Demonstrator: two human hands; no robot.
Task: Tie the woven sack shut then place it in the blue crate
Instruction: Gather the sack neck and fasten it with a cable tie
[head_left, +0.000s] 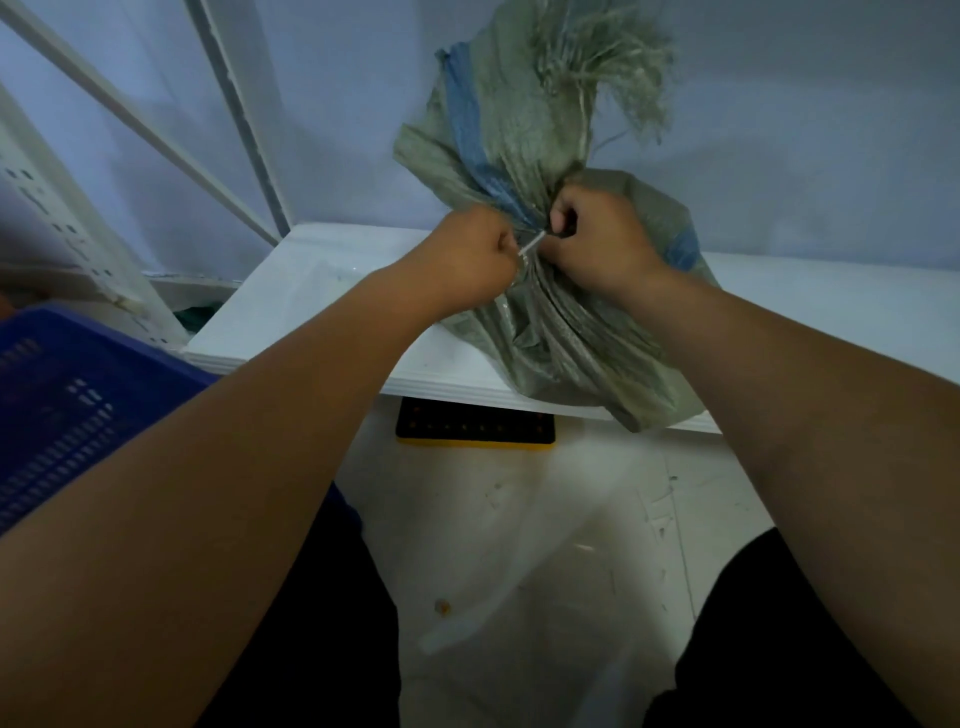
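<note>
A grey-green woven sack (566, 343) with a blue stripe stands on a white shelf (291, 312); its gathered neck fans out above into a frayed top. A thin white tie (531, 244) runs across the bunched neck. My left hand (467, 265) pinches the tie's left end with curled fingers. My right hand (597, 239) grips the other end at the neck, fingers curled against the sack. The blue crate (62, 410) sits low at the left, partly hidden behind my left forearm.
A white metal rack frame (244, 119) rises at the left against the pale wall. Below the shelf lies a black and yellow pad (475, 426) on the white floor. My dark-clothed legs fill the bottom of the view.
</note>
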